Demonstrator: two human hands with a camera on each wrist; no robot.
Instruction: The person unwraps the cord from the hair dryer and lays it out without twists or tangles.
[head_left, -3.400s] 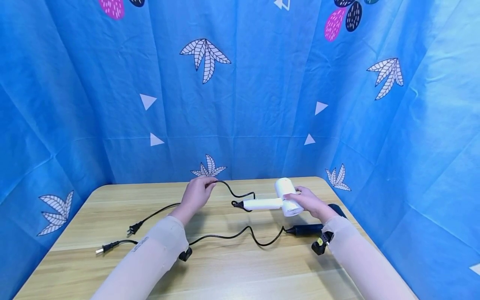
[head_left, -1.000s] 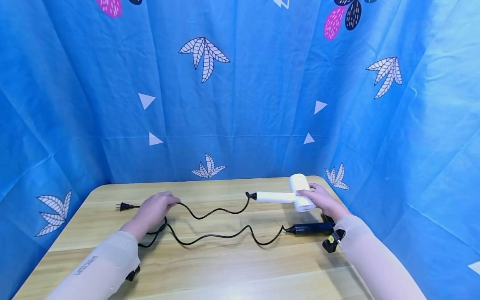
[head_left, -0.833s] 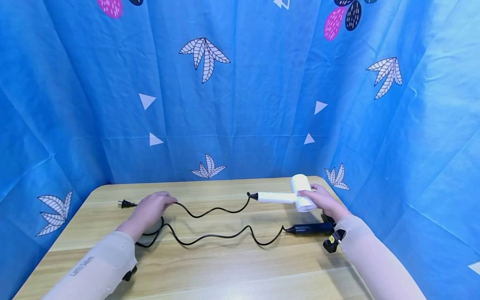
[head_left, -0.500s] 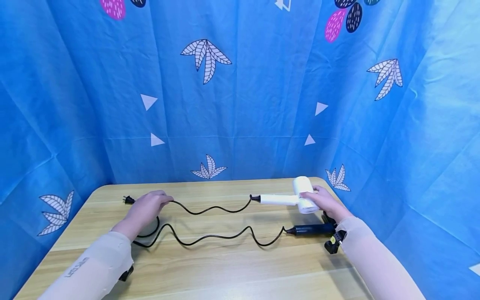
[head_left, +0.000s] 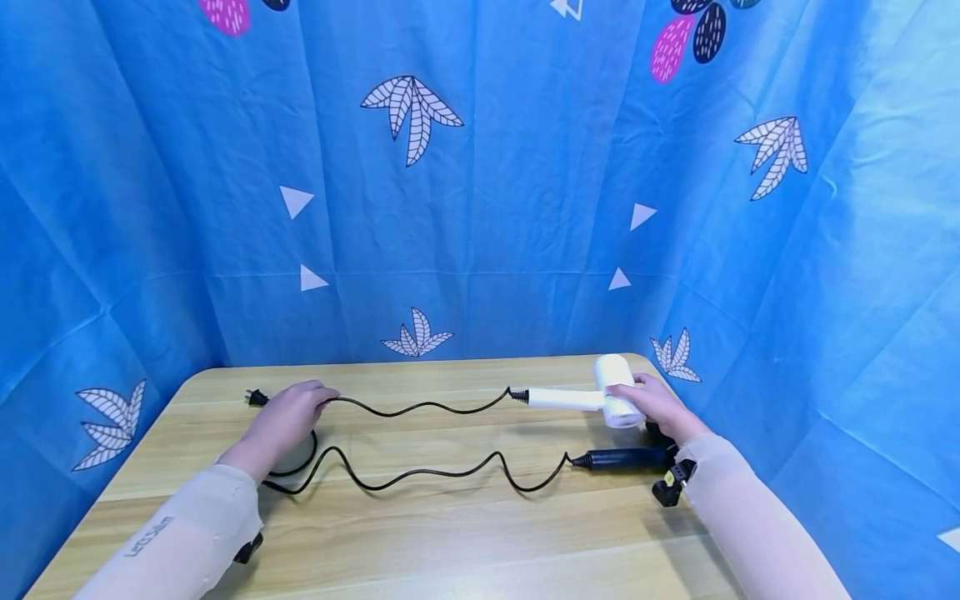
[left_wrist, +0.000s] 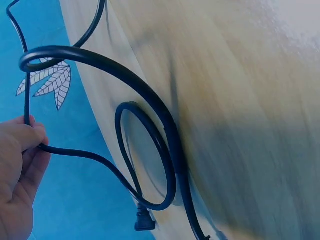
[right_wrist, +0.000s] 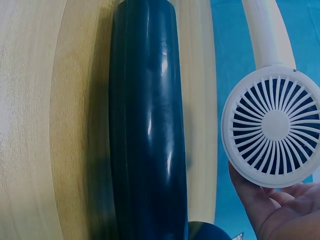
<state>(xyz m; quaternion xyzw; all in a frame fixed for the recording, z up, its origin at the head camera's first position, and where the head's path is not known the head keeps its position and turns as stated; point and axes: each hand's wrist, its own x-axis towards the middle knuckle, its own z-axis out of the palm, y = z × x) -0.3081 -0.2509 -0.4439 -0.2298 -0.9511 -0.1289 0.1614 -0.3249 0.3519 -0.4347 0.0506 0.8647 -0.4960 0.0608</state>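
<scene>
My right hand grips a white hair dryer by its barrel and holds it above the table, handle pointing left. In the right wrist view its slatted round grille faces the camera. Between thumb and fingers, my left hand pinches the white dryer's black cord, which runs in shallow waves between the hands. Below lies a black hair dryer, its head mostly hidden by my right arm. Its own cord winds left across the table.
A plug shows just beyond my left hand. Looped cord rises close to the left wrist camera. The wooden table is bounded by a blue patterned curtain at the back and sides.
My left hand has moved left with the cord, drawing it straighter. My right hand has carried the white hair dryer to the right. The black hair dryer's handle has stayed in place.
</scene>
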